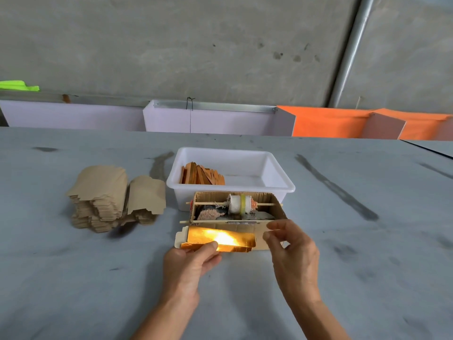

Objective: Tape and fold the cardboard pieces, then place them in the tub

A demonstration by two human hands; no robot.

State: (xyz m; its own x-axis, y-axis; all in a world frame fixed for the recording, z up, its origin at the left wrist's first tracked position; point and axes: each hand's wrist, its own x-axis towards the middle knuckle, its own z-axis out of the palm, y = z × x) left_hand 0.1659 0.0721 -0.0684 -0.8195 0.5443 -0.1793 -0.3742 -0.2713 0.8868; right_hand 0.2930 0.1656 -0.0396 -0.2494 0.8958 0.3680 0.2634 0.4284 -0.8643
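Stacks of flat brown cardboard blanks (115, 200) sit well left of the fingers, apart from the white plastic tub (230, 169) beyond them, where folded gold pieces (202, 174) lean in its left half. Left hand (188, 263) grips the near edge of a gold-foil cardboard piece (220, 238), thumb on top. Right hand (291, 249) pinches its right end, just before the homemade cardboard tape dispenser (235, 207) touching the tub's front wall.

A white tub (230, 187) holds copper-orange folded pieces (202, 174), a plain tan cardboard stack (107, 200) sits to the left, shiny gold foil (220, 238) covers the near card, and orange panels (328, 122) line the grey wall far right.
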